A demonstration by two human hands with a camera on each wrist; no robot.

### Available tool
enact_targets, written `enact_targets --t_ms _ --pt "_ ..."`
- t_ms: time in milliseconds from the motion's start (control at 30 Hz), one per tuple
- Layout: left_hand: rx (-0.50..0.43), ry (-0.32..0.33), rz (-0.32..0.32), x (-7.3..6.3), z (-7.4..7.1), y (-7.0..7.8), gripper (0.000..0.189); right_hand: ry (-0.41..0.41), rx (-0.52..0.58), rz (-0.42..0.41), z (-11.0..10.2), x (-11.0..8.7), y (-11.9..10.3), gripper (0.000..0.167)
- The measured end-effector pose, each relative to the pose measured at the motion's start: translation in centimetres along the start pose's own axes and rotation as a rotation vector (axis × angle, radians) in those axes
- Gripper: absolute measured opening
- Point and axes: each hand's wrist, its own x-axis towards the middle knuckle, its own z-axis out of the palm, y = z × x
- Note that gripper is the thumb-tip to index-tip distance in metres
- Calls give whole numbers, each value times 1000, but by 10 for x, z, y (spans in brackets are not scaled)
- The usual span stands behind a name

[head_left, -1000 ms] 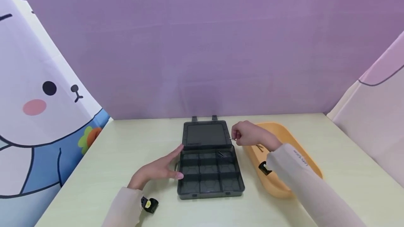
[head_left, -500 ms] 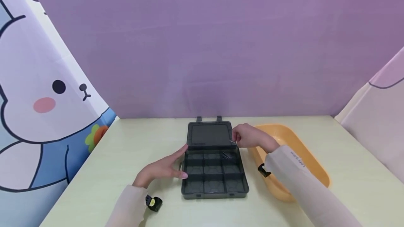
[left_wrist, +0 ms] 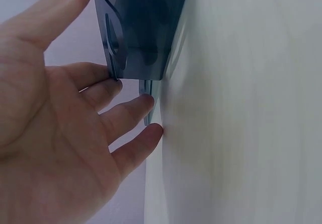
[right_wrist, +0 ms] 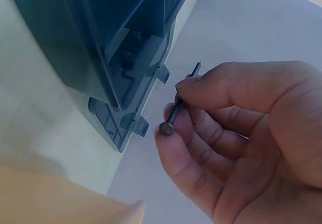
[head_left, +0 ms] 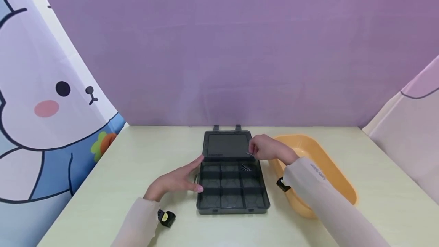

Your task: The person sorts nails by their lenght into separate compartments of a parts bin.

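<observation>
Between thumb and fingertips my right hand [head_left: 269, 148] pinches a dark metal nail [right_wrist: 173, 114], its flat head toward the camera in the right wrist view. The hand hovers by the right side of a dark, see-through compartment box [head_left: 233, 211], near where its raised lid [head_left: 228, 145] meets the base. Several nails [head_left: 245, 167] lie in the back right compartment; the other compartments show bare floors. At the box's left side, my left hand [head_left: 176, 180] is spread, with its thumb by the front part and its fingers along the wall [left_wrist: 136, 38].
An orange tray [head_left: 337, 178] stands right of the box, partly under my right forearm. A purple cloth backdrop [head_left: 219, 68] rises behind the pale table [head_left: 164, 144], and a printed cartoon cloth [head_left: 51, 144] hangs at the left.
The right hand, nail in its fingers, has shifted slightly left toward the back right compartment. My left hand stays at the box's left side. The head view has turned a little.
</observation>
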Motion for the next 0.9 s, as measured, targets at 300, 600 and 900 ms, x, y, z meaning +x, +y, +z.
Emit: enact_targets --t_ms 300,600,900 --pt "-7 -18 1 3 2 0 103 -33 30 34 8 4 -3 19" --pt "8 -12 0 2 -1 1 103 -44 15 44 11 8 -4 17" --pt "10 -6 -13 0 -1 0 104 -40 20 47 10 9 -7 16"
